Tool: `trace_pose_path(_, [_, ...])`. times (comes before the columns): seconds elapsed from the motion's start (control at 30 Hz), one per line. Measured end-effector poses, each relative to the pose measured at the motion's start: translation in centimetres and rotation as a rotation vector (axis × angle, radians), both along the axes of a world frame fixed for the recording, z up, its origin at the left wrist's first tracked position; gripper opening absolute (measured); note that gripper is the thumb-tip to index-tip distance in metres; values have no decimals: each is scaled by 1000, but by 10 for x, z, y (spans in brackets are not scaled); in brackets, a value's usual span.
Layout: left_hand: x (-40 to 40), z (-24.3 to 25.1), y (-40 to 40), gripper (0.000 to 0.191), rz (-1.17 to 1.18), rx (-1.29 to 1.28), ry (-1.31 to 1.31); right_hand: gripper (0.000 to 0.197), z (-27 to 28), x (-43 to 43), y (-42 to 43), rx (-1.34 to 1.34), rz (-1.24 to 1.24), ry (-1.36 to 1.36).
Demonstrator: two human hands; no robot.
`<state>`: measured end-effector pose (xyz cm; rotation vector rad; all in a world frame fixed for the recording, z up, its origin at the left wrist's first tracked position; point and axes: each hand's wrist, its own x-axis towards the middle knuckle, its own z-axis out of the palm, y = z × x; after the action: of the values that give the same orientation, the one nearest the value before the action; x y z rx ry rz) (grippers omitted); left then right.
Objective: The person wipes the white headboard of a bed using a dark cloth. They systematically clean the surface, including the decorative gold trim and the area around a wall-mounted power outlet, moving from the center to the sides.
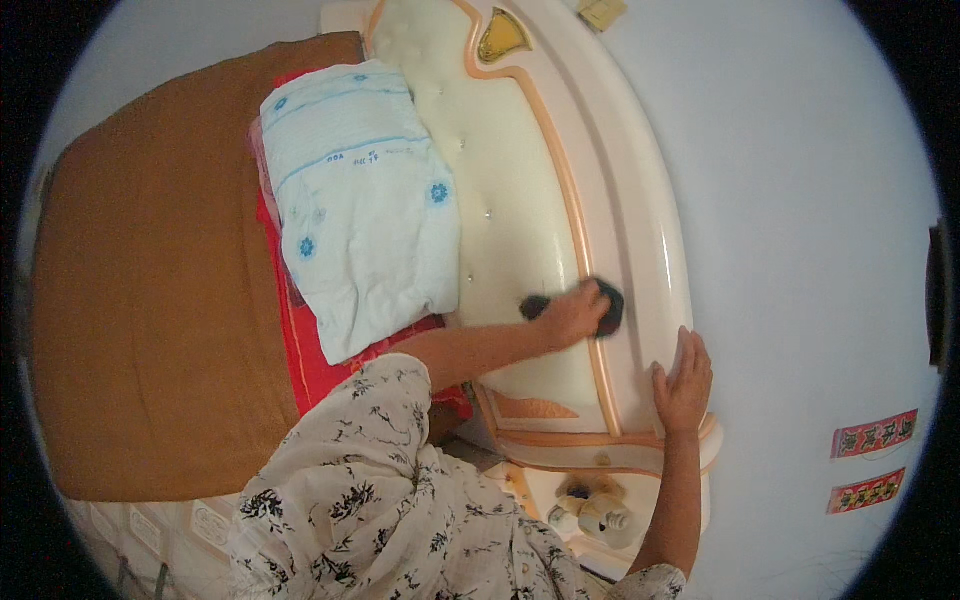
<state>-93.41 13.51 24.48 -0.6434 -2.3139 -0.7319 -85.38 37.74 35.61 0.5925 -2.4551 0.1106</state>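
Observation:
My left hand [576,315] is closed around a blurred dark item [611,309], whose kind I cannot tell; dark parts show on both sides of the hand. It lies against the orange trim of a cream padded headboard [517,225]. My right hand [684,386] rests palm down on the headboard's glossy outer edge, near its lower end in view, holding nothing. Left of the headboard, a white towel-like cover with blue flowers [367,217] lies over a pillow-shaped form on red fabric [300,367].
A brown bedspread [165,285] covers the bed at left. A nightstand [645,491] below the headboard holds a bear-like figure [596,510] and other small items. The pale wall [795,247] at right bears red paper strips [874,435] with writing.

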Motion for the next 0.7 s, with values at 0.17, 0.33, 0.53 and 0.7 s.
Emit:
trace_pose_path(0.17, [-5,4,-7,28,-123,-210,346,75,3,-18,6,-43,75,-47])
trace_pose_path(0.33, [-48,49,-68,18,139,-153,92,72,-2,-12,6,-72,59,-66])
trace_pose_path(0.53, [-113,115,-147,22,543,345,63,71,7,11,5,-28,7,10])
trace_pose_path(0.7, [-129,147,-167,26,657,483,56,70,9,34,1,3,-26,62])
